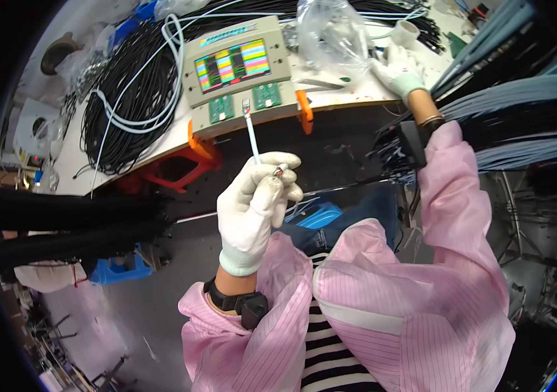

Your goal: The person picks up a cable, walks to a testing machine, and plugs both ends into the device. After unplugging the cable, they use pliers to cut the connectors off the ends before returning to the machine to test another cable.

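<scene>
Grips a small wire end (280,171) between thumb and fingers of the white-gloved left hand (252,212), clamped together, on the near side of the table edge. Has the pale-blue cable (253,137) running from this hand up to the connector (246,108), between two green circuit boards on the front of the grey tester (281,62). Shows coiled black cable (154,98) left of the tester. Rests the gloved right hand (399,72) at the table's far right, near the clear plastic bag (331,32) and white roll (406,31); cannot tell whether closed on anything.
</scene>
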`<action>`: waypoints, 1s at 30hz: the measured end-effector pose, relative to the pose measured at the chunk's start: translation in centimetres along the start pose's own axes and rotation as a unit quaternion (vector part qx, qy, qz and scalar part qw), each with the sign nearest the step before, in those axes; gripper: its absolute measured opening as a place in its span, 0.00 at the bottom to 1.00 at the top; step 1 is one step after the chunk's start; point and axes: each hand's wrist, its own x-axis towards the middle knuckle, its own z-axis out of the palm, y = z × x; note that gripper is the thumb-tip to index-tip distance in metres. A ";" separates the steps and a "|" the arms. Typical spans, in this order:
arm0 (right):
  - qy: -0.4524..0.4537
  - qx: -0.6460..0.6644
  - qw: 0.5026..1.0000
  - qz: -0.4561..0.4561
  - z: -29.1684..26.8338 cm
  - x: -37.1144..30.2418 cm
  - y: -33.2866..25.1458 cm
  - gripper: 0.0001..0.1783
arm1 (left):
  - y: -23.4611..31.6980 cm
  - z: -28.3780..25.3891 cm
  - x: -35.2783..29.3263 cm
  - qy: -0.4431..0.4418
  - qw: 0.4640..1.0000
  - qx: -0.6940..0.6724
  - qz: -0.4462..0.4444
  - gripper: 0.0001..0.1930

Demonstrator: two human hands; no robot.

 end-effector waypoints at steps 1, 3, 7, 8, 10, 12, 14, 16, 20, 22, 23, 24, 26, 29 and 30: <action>-0.036 -0.005 0.999 -0.007 0.1 0.0 0.5 0.19 | -0.1 -0.1 0.0 -0.003 1.000 0.009 0.012 0.11; -0.019 0.015 1.000 -0.014 0.5 0.1 1.6 0.21 | 0.0 -0.1 -0.1 -0.011 0.999 0.027 0.041 0.12; 0.049 0.268 0.959 0.082 -2.7 -3.1 1.3 0.20 | 0.1 -0.1 -0.6 0.005 0.997 0.054 0.062 0.10; 0.080 0.469 0.870 0.130 -7.3 -4.8 -1.5 0.17 | 0.0 -0.1 -0.6 0.009 0.997 0.054 0.058 0.10; 0.065 0.554 0.830 0.019 -12.6 -9.0 -4.8 0.18 | 0.0 0.0 -0.5 0.018 0.992 0.094 0.083 0.07; -0.018 0.424 0.876 -0.230 -16.8 -11.3 -5.8 0.25 | 0.2 0.1 -0.5 0.022 0.989 0.117 0.091 0.06; -0.034 0.406 0.876 -0.258 -17.8 -12.7 -6.4 0.28 | 0.0 0.6 -0.3 0.025 0.978 0.164 0.125 0.06; -0.050 0.390 0.873 -0.288 -18.0 -13.1 -6.5 0.30 | -0.1 0.8 -0.3 0.027 0.972 0.188 0.140 0.06; -0.042 0.381 0.877 -0.291 -17.8 -13.1 -6.6 0.32 | -0.3 0.4 -0.6 0.005 0.946 0.256 0.197 0.07; -0.049 0.378 0.876 -0.295 -18.2 -13.2 -6.8 0.31 | -0.2 0.5 -0.7 0.008 0.944 0.262 0.199 0.07; -0.053 0.377 0.876 -0.296 -18.2 -13.2 -6.9 0.31 | -0.2 0.5 -0.7 0.009 0.943 0.265 0.199 0.07; -0.053 0.377 0.876 -0.296 -18.2 -13.3 -7.0 0.31 | -0.3 0.5 -0.8 0.009 0.943 0.265 0.199 0.07; -0.022 0.379 0.878 -0.292 -17.8 -13.3 -7.1 0.30 | -0.4 0.6 -0.7 0.007 0.942 0.258 0.213 0.08; -0.009 0.381 0.878 -0.290 -17.6 -13.3 -7.0 0.29 | -0.5 0.6 -0.8 0.003 0.938 0.265 0.222 0.08; -0.012 0.383 0.877 -0.291 -17.6 -13.3 -7.0 0.29 | -0.5 0.6 -0.8 0.001 0.935 0.274 0.225 0.08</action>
